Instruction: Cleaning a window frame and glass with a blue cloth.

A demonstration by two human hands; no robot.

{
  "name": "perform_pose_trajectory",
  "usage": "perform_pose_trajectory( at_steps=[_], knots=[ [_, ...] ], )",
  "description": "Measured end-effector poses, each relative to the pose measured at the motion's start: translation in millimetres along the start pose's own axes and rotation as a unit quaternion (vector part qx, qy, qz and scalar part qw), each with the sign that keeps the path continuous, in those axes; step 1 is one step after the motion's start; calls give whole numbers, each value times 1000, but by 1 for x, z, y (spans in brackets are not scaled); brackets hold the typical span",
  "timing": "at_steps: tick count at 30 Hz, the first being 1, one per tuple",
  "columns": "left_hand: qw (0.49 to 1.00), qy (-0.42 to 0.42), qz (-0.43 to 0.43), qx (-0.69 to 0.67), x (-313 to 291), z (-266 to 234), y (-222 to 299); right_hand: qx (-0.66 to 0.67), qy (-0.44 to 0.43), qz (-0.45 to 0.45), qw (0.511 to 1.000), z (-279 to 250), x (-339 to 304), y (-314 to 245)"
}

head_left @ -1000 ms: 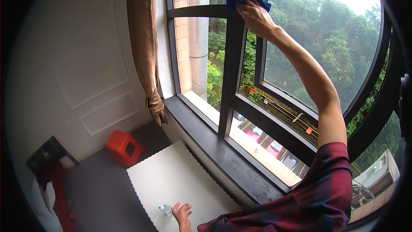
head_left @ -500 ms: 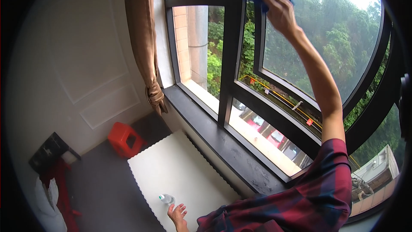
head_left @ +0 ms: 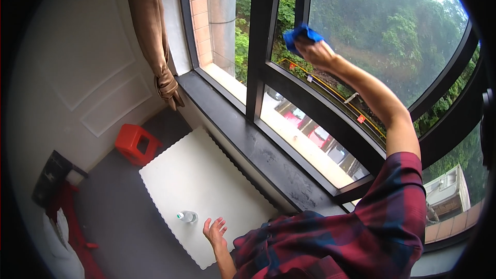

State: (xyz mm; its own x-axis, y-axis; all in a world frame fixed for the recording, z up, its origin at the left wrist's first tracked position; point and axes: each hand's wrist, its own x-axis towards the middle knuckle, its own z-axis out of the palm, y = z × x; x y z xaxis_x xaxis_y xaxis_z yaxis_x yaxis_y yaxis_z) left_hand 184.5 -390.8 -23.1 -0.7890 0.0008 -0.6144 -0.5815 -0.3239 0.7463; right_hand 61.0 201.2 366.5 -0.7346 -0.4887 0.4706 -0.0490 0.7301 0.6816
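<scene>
With our right hand (head_left: pixel 317 55) clutching the blue cloth (head_left: pixel 295 37) at one o'clock, our empty, spread left hand (head_left: pixel 215 231) could topple the bottle (head_left: pixel 189 217) by swinging toward ten o'clock.

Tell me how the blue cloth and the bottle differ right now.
The cloth is opaque blue; the bottle is clear, with green on its cap. The cloth is crumpled; the bottle has a firm, rounded shape. The cloth is held up in the right hand; the bottle stands untouched on the white table. Each has a hand at or near it: the left hand is beside the bottle.
</scene>
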Motion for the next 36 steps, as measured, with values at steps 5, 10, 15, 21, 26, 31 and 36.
perform_pose_trajectory(
  at_steps=[5,10,15,21,26,31,36],
  knots=[
    [999,23,-22,34,-7,-12,-6,-44,0,-13,999,-26,31,63],
    [998,28,-27,53,-4,-18,-8,-7,155,145,977,-95,116,101],
    [998,4,-9,55,-4,1,5,-203,99,13,974,-52,64,73],
    [999,-18,-23,45,-4,-5,1,12,-143,-23,989,7,-33,-2],
    [997,-1,-34,69,-12,-43,4,272,-256,221,901,-28,26,5],
    [994,-17,-31,101,-3,-64,9,607,134,583,524,-27,33,38],
    [992,2,-18,128,-4,-86,30,609,304,622,386,-28,101,-4]
  ],
)
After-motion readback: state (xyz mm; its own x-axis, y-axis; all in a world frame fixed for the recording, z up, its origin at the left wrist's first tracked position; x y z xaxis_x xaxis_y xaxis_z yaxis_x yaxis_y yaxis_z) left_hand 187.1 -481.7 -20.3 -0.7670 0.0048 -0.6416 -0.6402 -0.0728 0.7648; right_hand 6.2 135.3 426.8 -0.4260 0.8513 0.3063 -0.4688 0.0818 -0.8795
